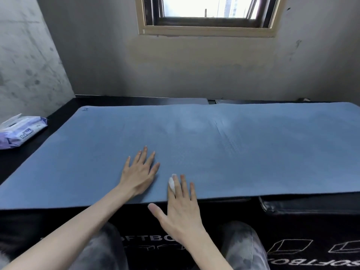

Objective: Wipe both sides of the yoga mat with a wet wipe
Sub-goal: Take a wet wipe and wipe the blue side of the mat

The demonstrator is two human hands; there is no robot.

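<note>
Blue yoga mat (233, 145) | left hand (139, 172) flat on it | right hand (182, 207) fingers straight over wet wipe (171, 183)

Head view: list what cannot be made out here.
- Yoga mat: right end cut off by the frame edge; underside hidden.
- Wet wipe: mostly hidden under the right hand.
- Wipes pack: left part cut off, label too small to read.

**Both hands flat on blue mat**

Yoga mat (214, 145) lies spread across a black surface (64, 112). Left hand (139, 172) rests palm down, fingers spread. Right hand (181, 205) lies at the near edge, wet wipe (171, 183) under its fingers. Wipes pack (18, 131) sits far left.
</note>
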